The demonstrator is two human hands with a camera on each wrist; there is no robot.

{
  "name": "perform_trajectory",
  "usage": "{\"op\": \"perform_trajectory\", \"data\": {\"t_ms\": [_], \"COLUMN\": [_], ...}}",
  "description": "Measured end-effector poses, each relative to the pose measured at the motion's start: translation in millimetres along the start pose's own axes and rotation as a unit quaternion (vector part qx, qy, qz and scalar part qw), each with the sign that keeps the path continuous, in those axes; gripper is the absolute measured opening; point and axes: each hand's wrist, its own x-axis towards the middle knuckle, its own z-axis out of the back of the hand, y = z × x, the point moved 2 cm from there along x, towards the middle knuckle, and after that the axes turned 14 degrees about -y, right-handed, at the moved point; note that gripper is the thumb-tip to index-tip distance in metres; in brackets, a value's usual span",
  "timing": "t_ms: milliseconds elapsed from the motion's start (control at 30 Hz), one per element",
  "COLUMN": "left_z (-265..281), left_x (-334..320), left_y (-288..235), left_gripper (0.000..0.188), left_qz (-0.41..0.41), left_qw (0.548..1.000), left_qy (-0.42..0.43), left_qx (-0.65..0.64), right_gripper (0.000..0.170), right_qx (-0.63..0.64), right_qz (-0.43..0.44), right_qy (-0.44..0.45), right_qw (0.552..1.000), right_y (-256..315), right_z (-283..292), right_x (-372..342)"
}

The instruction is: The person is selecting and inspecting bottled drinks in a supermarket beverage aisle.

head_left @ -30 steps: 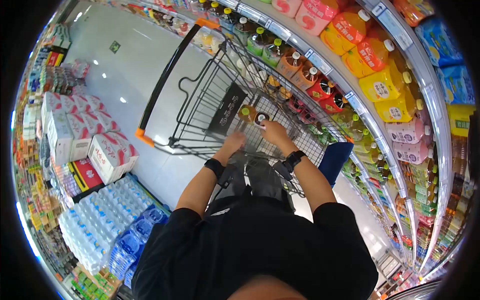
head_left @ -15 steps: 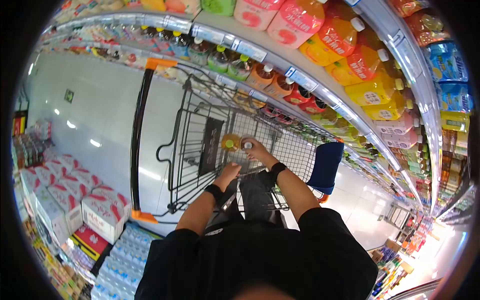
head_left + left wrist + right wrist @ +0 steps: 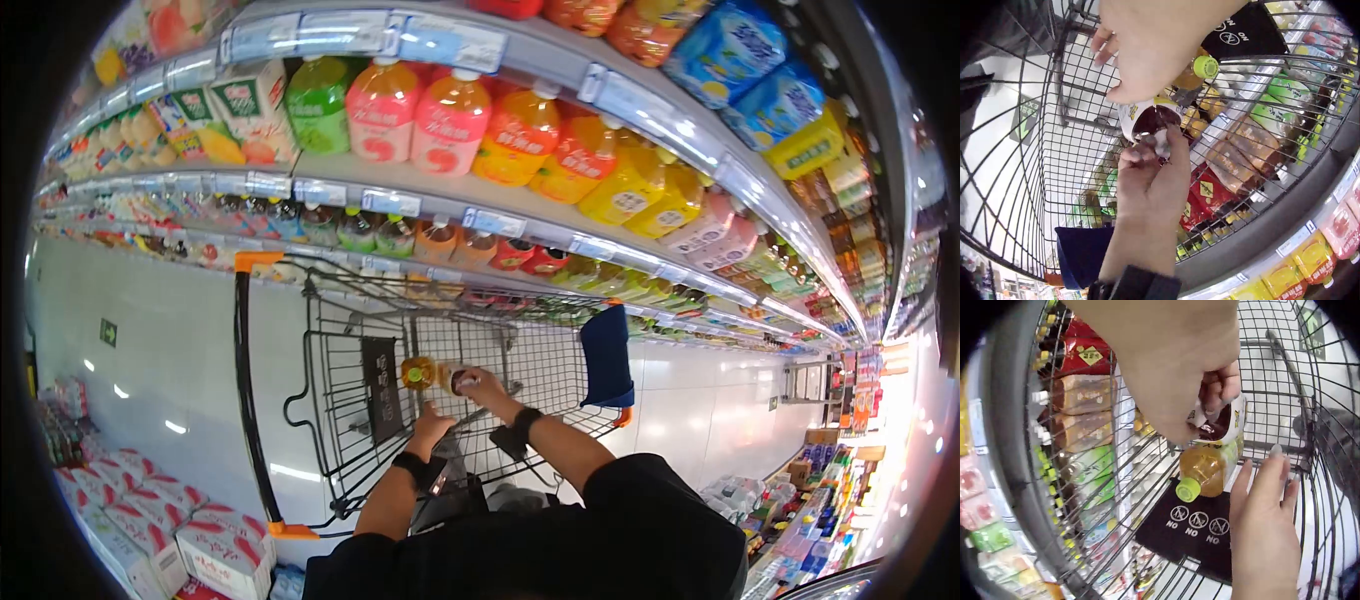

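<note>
- Right grip [image 3: 484, 388] is grasping a dark bottle [image 3: 453, 380] by its top; in the head view this bottle is sitting inside the shopping cart [image 3: 545, 362], just beside a yellow bottle [image 3: 417, 374], both near the black panel [image 3: 380, 388]. That handle-side spot is probably keeping them within easy reach. Left grip [image 3: 430, 426] is lying close by.
- Against the head view of a second ago, the drink shelf [image 3: 330, 168] is now stretching across the top and the white boxes [image 3: 228, 558] are showing lower down, so the head is apparently turning; the right grip is still holding the dark bottle.
- From the left wrist, the right thumb and fingers are pinching round the bottle's top, a hold that is probably steadying it while leaving the white label free. Whether the left thumb is touching the label, I cannot tell.
- From the right wrist, the left grip is holding nothing, its fingers extending beside the bottles, perhaps for support. The yellow bottle's green cap is facing the camera; its exact tilt is remaining unclear.
</note>
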Motion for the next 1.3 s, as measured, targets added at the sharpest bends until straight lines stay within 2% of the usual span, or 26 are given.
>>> {"op": "perform_trajectory", "data": {"t_ms": [67,133,200,267,300,400,433,533,567,667,700,800,833,933,967,1033,1133,1167,1200,1233,1267,1300], "left_z": [-22,16,15,27,31,22,12,-20,-34,-83,-99,-149,-163,-213,-215,-240,-264,-264,-263,-269,-269,-265], "left_x": [15,-39,-57,-97,-120,-176,-200,-263,-284,-335,-344,-394,-407,-426,-436,-438,-450,-458,-468,-464,-464,-469], "left_y": [35,-42,-47,-87,-107,-151,-165,-184,-188,-199,-202,-227,-235,-259,-269,-272,-277,-285,-294,-296,-303,-316], "left_gripper": [0.095,0.121,0.128,0.124,0.122,0.112,0.101,0.093,0.088,0.089,0.087,0.086,0.083,0.08,0.078,0.078,0.075,0.074,0.073,0.072,0.073,0.073], "left_qz": [-0.04,0.056,-0.113,-0.248,-0.311,-0.457,-0.496,-0.534,-0.534,-0.585,-0.624,-0.6,-0.612,-0.597,-0.708,-0.614,-0.501,-0.5,-0.499,-0.479,-0.496,-0.512], "left_qw": [0.996,0.995,0.992,0.951,0.915,0.868,0.83,0.81,0.805,0.764,0.736,0.772,0.767,0.754,0.692,0.752,0.768,0.759,0.747,0.755,0.752,0.749], "left_qy": [0.007,0.017,0.015,-0.01,-0.029,-0.137,-0.193,-0.237,-0.257,-0.27,-0.257,-0.161,-0.146,0.029,-0.04,0.08,0.22,0.256,0.291,0.306,0.305,0.304], "left_qx": [-0.085,-0.08,0.047,0.185,0.253,0.136,0.168,0.044,0.031,-0.038,-0.051,-0.137,-0.126,-0.273,-0.138,-0.226,-0.332,-0.329,-0.328,-0.328,-0.309,-0.29], "right_gripper": [0.018,0.018,0.018,0.017,0.02,0.021,0.021,0.021,0.021,0.02,0.021,0.021,0.021,0.021,0.021,0.02,0.019,0.017,0.016,0.015,0.014,0.012], "right_qx": [0.042,0.01,-0.009,-0.016,0.012,0.058,0.036,0.024,0.104,0.085,0.034,-0.013,-0.011,-0.037,-0.05,-0.079,-0.075,-0.082,-0.054,-0.026,0.001,0.039], "right_qz": [0.107,0.112,0.123,0.156,0.176,0.262,0.261,0.302,0.338,0.398,0.396,0.4,0.401,0.397,0.394,0.389,0.391,0.367,0.372,0.377,0.382,0.374], "right_qy": [-0.078,-0.054,-0.047,-0.049,-0.064,-0.088,-0.075,-0.117,-0.132,-0.182,-0.175,-0.234,-0.257,-0.315,-0.342,-0.391,-0.444,-0.444,-0.461,-0.477,-0.492,-0.478], "right_qw": [0.99,0.992,0.991,0.986,0.982,0.959,0.962,0.946,0.926,0.895,0.901,0.886,0.879,0.861,0.851,0.83,0.803,0.813,0.804,0.794,0.782,0.794], "right_y": [-8,11,29,40,32,38,36,22,1,-30,-37,-68,-78,-103,-110,-120,-131,-130,-128,-126,-124,-118], "right_z": [19,55,93,125,135,183,203,260,270,312,325,358,368,386,390,398,408,413,417,421,426,432], "right_x": [-30,-71,-121,-160,-174,-245,-270,-350,-361,-426,-448,-496,-509,-537,-542,-547,-548,-556,-559,-561,-564,-572]}}
